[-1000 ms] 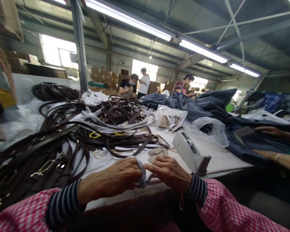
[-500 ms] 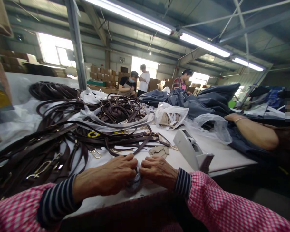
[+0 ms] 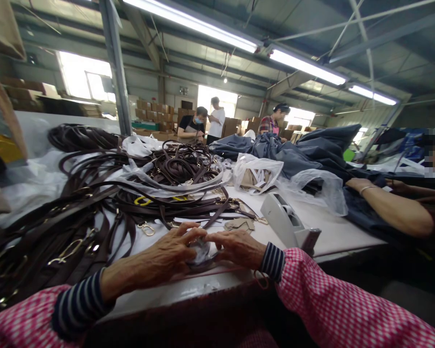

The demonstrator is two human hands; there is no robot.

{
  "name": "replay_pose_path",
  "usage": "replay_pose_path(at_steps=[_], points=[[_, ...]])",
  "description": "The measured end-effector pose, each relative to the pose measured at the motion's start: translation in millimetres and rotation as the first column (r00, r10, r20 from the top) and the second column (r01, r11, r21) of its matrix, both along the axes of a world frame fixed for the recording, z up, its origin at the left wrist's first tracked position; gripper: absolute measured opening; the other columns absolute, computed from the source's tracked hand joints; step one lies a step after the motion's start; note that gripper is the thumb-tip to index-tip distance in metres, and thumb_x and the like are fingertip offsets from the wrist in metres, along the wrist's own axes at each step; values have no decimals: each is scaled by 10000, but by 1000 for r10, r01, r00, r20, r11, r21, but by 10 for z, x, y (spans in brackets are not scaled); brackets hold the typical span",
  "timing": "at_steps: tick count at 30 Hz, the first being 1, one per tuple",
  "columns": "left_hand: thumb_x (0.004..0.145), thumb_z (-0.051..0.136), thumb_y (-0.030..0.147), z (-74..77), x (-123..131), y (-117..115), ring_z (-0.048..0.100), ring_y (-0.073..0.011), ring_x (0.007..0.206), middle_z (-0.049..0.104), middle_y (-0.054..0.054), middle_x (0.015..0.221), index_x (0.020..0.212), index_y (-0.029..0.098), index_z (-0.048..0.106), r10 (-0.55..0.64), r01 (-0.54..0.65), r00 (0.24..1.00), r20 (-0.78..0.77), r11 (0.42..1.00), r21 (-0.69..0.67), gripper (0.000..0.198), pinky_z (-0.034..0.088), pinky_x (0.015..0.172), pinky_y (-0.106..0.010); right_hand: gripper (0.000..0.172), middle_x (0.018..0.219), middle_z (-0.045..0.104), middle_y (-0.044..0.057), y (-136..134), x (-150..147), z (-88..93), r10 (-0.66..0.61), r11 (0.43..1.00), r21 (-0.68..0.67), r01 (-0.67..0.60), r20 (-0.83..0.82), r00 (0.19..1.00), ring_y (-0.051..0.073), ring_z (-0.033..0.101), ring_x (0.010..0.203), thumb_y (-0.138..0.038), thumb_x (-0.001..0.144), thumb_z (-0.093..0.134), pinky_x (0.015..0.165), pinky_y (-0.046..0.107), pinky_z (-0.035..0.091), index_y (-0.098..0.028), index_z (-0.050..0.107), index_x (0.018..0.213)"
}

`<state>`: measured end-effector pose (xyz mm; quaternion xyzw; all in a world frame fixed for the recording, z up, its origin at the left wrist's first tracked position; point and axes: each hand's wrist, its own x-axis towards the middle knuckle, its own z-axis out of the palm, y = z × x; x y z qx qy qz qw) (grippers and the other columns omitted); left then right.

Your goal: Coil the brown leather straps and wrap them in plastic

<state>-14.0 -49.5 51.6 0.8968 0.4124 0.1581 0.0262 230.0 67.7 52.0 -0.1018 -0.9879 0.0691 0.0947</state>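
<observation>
Between my hands, near the table's front edge, lies a small bundle in clear plastic (image 3: 202, 252), dark along its underside. My left hand (image 3: 163, 255) has its fingers curved over the left side of the bundle. From the other side, my right hand (image 3: 235, 248) grips it with bent fingers, its fingertips close to the left hand's. What the plastic contains is not clear. Just beyond the hands are beige pieces (image 3: 239, 224) and a dark brown strap (image 3: 217, 212) with metal clasps.
Piled brown straps (image 3: 105, 193) cover the left and middle of the white table (image 3: 333, 237). A grey tape dispenser (image 3: 283, 217) stands to the right. Behind it are plastic bags (image 3: 322, 191) and dark blue fabric (image 3: 293, 154). A co-worker's arm (image 3: 395, 203) rests on fabric at right.
My closed fists have loosened, and the fingers now spread around the bundle, showing more of it. The co-worker's arm at right has shifted slightly.
</observation>
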Motion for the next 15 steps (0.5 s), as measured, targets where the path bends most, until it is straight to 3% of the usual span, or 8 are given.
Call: replay_pose_path(at_steps=[4,8,10,13,15], points=[[897,671,59,137,-196,65,359,-294,1455,487,-27,1559,1031,284,754,-55,55,998,8,998,-37,275,387,1184,-479,230,1023,756,26,90,-159,10,51,993,-110,-53,-29,998,174,690,913,-273,902,800,765,243,437,-215,733,1114],[875,756,171,209,-237,66,379,-339,1434,458,-72,1576,1110,281,741,5,-7,1000,-24,997,-79,260,397,1156,-537,134,907,770,10,57,-331,-83,-14,991,-137,4,-73,997,170,695,819,-254,864,831,707,236,427,-193,761,961],[861,794,280,164,-124,54,423,-366,1376,491,-99,1526,1155,282,724,115,-118,992,-48,991,-61,302,417,1113,-566,133,913,780,24,-14,-379,-141,-63,990,-132,49,-99,993,188,705,824,-263,880,811,706,247,427,-193,764,982],[883,728,228,-4,95,51,551,-331,1152,633,-111,1249,1149,244,713,302,-303,953,-38,953,-15,267,494,977,-506,201,1002,792,38,-104,-381,-186,-113,988,-116,99,-122,986,211,722,907,-257,888,794,750,254,442,-215,752,1080],[909,643,187,-124,154,54,584,-273,1008,649,-88,1075,1082,213,710,286,-286,957,38,958,-18,187,518,889,-412,232,1042,791,35,-117,-341,-172,-105,989,-117,92,-119,987,209,724,949,-280,906,778,780,248,450,-224,740,1128]])
